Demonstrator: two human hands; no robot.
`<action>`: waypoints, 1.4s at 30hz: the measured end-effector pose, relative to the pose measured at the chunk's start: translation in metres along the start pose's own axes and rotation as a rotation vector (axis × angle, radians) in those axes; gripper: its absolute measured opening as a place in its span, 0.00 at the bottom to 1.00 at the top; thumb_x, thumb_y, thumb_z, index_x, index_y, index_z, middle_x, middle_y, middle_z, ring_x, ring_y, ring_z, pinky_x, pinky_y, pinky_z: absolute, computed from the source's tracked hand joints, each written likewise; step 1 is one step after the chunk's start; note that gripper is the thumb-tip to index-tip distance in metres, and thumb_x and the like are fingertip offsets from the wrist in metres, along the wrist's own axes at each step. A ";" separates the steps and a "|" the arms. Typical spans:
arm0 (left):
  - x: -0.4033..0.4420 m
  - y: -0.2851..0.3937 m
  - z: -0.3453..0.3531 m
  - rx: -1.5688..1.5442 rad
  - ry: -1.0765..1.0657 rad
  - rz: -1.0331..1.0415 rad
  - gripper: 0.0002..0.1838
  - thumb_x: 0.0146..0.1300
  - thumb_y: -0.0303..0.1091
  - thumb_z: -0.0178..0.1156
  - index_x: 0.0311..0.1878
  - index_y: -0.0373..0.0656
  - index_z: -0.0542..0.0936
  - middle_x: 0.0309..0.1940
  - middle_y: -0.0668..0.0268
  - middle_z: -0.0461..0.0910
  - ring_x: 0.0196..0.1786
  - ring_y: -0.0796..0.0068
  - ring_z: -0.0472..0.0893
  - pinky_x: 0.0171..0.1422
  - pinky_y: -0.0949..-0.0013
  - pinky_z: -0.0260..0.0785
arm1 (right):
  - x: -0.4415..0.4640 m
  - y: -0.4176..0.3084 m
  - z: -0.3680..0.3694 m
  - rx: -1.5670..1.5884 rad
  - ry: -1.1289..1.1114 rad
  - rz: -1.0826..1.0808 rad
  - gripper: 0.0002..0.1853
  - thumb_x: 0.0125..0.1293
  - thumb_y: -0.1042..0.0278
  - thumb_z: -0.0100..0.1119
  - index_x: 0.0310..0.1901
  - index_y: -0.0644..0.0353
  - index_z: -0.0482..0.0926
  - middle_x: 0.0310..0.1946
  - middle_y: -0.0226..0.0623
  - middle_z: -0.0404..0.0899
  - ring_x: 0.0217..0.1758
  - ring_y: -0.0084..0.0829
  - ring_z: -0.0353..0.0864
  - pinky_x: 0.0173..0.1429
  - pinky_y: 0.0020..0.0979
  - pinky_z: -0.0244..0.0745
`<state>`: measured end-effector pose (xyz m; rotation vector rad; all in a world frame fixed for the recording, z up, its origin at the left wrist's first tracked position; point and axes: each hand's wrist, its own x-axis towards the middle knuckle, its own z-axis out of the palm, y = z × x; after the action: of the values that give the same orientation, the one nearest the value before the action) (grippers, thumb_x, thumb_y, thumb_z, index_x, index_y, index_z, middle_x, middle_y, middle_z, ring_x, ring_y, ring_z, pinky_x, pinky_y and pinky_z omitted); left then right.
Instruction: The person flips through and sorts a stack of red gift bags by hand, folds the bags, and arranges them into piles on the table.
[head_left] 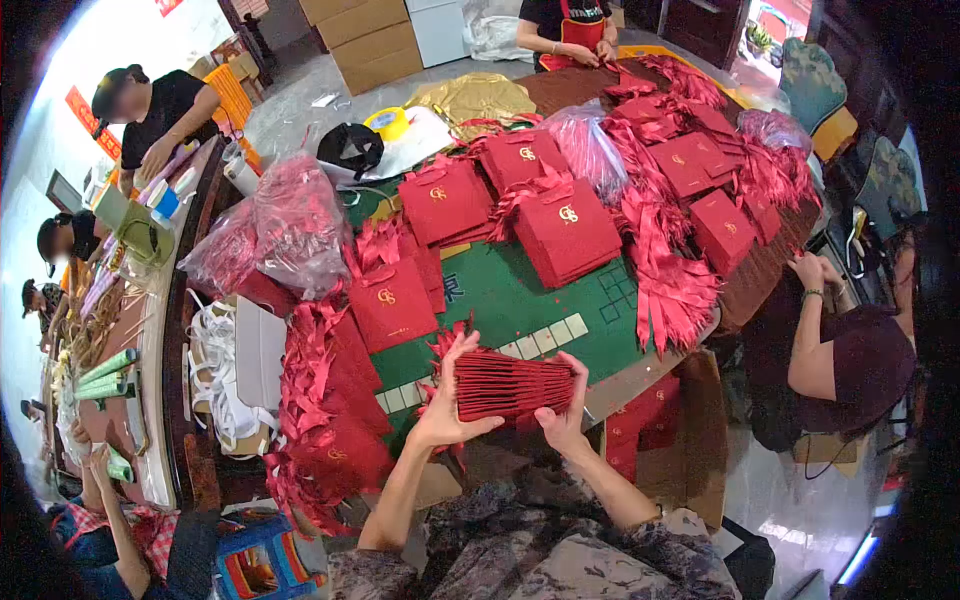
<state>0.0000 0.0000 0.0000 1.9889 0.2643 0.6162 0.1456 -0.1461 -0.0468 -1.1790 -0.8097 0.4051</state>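
Between my two hands I hold a thick stack of folded red paper gift bags (512, 386), its layered edges facing up toward me. My left hand (445, 408) presses on the left end, thumb along the near side and fingers stretched up behind. At the right end, my right hand (566, 412) grips with the thumb in front. Red ribbon pokes out behind the stack on the left. Just beyond lie piles of red bags with gold lettering, such as one nearer pile (392, 305) and another farther back (568, 232).
Green matting (480, 290) covers the table. Heaps of red ribbon (675, 300) and plastic-wrapped bundles (300, 215) lie around. An open carton (705, 440) holding red bags stands below at right. A box of white straps (225, 375) is at left. Several people work nearby.
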 end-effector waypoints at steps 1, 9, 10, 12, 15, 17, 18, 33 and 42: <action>0.000 -0.001 0.001 -0.041 0.007 -0.016 0.58 0.45 0.44 0.77 0.73 0.40 0.50 0.74 0.50 0.51 0.79 0.48 0.43 0.80 0.49 0.37 | 0.001 0.003 0.001 0.018 0.017 0.029 0.52 0.51 0.35 0.71 0.65 0.64 0.57 0.56 0.42 0.65 0.59 0.35 0.69 0.66 0.38 0.64; 0.001 -0.004 0.005 -0.178 0.011 -0.032 0.62 0.43 0.41 0.78 0.74 0.38 0.45 0.72 0.51 0.52 0.76 0.53 0.53 0.78 0.54 0.47 | 0.013 0.005 -0.004 0.060 -0.016 -0.006 0.51 0.48 0.35 0.74 0.62 0.64 0.59 0.54 0.41 0.66 0.58 0.35 0.69 0.65 0.38 0.65; 0.001 -0.004 0.005 -0.156 0.007 -0.052 0.62 0.43 0.41 0.79 0.74 0.38 0.45 0.71 0.51 0.52 0.75 0.53 0.55 0.77 0.55 0.49 | 0.011 0.006 -0.004 0.082 -0.009 -0.007 0.52 0.46 0.35 0.75 0.62 0.64 0.59 0.54 0.41 0.66 0.58 0.35 0.69 0.65 0.38 0.64; 0.001 -0.001 0.006 -0.149 0.011 -0.050 0.62 0.42 0.41 0.79 0.74 0.38 0.46 0.71 0.52 0.53 0.74 0.53 0.56 0.77 0.55 0.50 | 0.011 0.006 -0.004 0.104 -0.005 -0.012 0.53 0.44 0.34 0.76 0.61 0.64 0.59 0.54 0.41 0.66 0.58 0.36 0.70 0.65 0.38 0.64; -0.002 -0.007 0.007 -0.119 0.014 -0.045 0.62 0.41 0.42 0.79 0.73 0.39 0.48 0.69 0.52 0.55 0.73 0.54 0.58 0.76 0.55 0.51 | 0.010 0.008 -0.005 0.057 -0.010 -0.085 0.56 0.40 0.34 0.77 0.61 0.64 0.60 0.55 0.42 0.66 0.59 0.36 0.70 0.66 0.38 0.63; -0.003 -0.011 0.007 -0.093 0.010 -0.032 0.61 0.40 0.42 0.79 0.73 0.40 0.49 0.68 0.52 0.56 0.72 0.54 0.58 0.76 0.55 0.51 | 0.012 0.015 -0.010 0.042 -0.054 -0.062 0.56 0.40 0.33 0.78 0.61 0.64 0.61 0.56 0.43 0.66 0.60 0.37 0.69 0.68 0.39 0.62; -0.002 -0.010 0.008 -0.101 0.024 -0.044 0.61 0.40 0.42 0.79 0.73 0.40 0.50 0.68 0.52 0.56 0.71 0.54 0.59 0.76 0.55 0.52 | 0.013 0.012 -0.010 0.042 -0.054 -0.065 0.56 0.40 0.33 0.78 0.61 0.64 0.61 0.56 0.43 0.66 0.60 0.37 0.69 0.68 0.39 0.62; 0.002 -0.007 0.004 -0.019 0.008 -0.057 0.63 0.40 0.43 0.80 0.74 0.38 0.48 0.66 0.53 0.57 0.69 0.54 0.59 0.75 0.53 0.52 | 0.014 0.000 -0.021 0.048 -0.184 0.027 0.68 0.42 0.33 0.76 0.73 0.69 0.46 0.70 0.50 0.56 0.74 0.40 0.57 0.76 0.42 0.52; 0.001 -0.009 0.005 -0.144 -0.020 -0.082 0.67 0.38 0.35 0.80 0.76 0.42 0.42 0.68 0.56 0.57 0.71 0.59 0.62 0.75 0.56 0.54 | -0.001 -0.031 -0.014 0.033 -0.135 0.040 0.61 0.60 0.36 0.60 0.74 0.76 0.34 0.77 0.56 0.35 0.81 0.45 0.39 0.80 0.41 0.36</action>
<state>0.0040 0.0007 -0.0091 1.8357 0.2795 0.5472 0.1521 -0.1667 -0.0209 -1.1472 -0.8935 0.5336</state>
